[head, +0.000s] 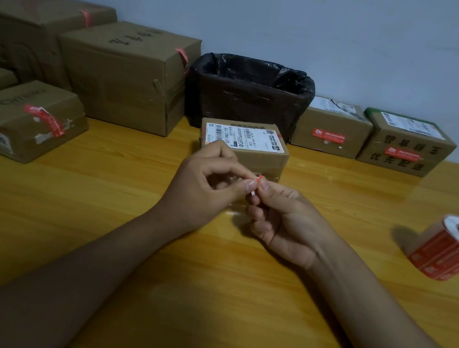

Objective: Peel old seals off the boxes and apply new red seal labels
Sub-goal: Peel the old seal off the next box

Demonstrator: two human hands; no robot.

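1. Both hands meet above the middle of the bench, just in front of the small box (244, 142). The left hand (204, 187) and the right hand (284, 223) each pinch the same scrap of red seal (254, 185) between thumb and forefinger, so each grip is clamped on it. The scrap is held up off the bench, probably so it can be rolled or balled before being binned.
2. The scrap is tiny, red with a white edge, crumpled and mostly hidden by the fingertips; whether it is an old seal or fresh backing cannot be told.
3. The small box sits mid-bench with a white shipping label on top, and no red seal shows on its visible faces, so it looks ready for a new one.
4. The bin (249, 91) lined with a black bag stands just behind that box, within easy reach for waste.
5. The roll of red labels (454, 248) lies on its side near the right edge.
6. Boxes along the back and left edges already carry red seals, some torn.
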